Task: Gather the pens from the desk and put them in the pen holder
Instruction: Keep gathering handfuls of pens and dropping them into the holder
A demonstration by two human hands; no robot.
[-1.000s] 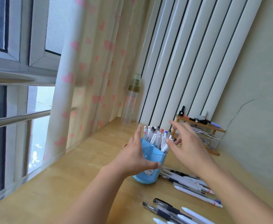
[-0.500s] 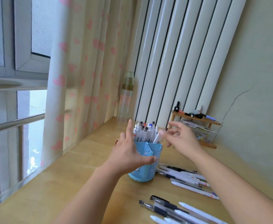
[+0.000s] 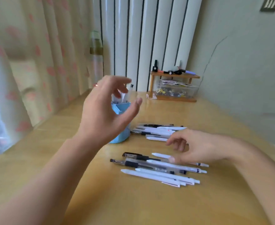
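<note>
A light-blue pen holder stands on the wooden desk, with several pens sticking out of its top. My left hand hovers in front of it, fingers spread and empty, hiding most of the holder. Two groups of white and black pens lie on the desk: a far group right of the holder and a near group closer to me. My right hand hangs low over the near group with fingers loosely curled, holding nothing; its thumb is close to a white pen.
A small wooden shelf with markers on top and a clear box beneath stands at the back by the white radiator. A clear bottle stands in the back corner. Curtains hang along the left.
My left hand let go of the holder and lifted, fingers spreading. My right hand moved from the holder's top down to the near pens. The view tilted down and right.
</note>
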